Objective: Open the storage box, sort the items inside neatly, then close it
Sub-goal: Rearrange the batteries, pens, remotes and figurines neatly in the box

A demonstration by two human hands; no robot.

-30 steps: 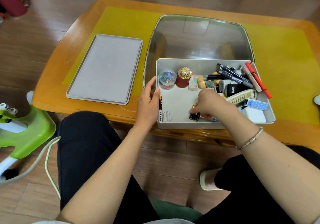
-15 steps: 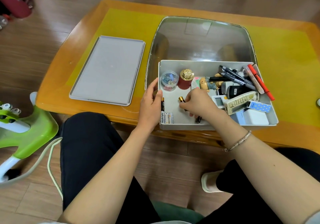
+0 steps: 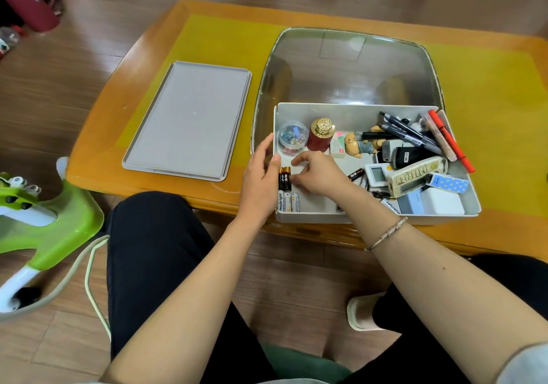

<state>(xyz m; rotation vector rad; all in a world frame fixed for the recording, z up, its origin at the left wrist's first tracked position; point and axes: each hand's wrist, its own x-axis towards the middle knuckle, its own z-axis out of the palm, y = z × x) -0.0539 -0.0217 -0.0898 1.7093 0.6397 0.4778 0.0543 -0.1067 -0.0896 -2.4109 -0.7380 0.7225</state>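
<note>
A wooden floor is seen around a low orange wooden surface (image 3: 142, 122) overlaid with yellow mats. The open storage box (image 3: 376, 217) is placed at the near edge of the surface, and its grey lid (image 3: 189, 119) is laid flat, just beside it to the left. The left wall of the box is gripped by the left hand (image 3: 261, 182), thumb inside and fingers outside. The right hand (image 3: 317, 176) is held inside the box, its fingertips pinching two dark batteries (image 3: 284, 179) set side by side against the left wall, above a row of white batteries (image 3: 289, 202). A clear jar of clips (image 3: 293, 138) and a red bottle with a gold cap (image 3: 321, 135) are stood at the far left. Pens (image 3: 410, 135), remotes and small boxes are piled on the right side
</note>
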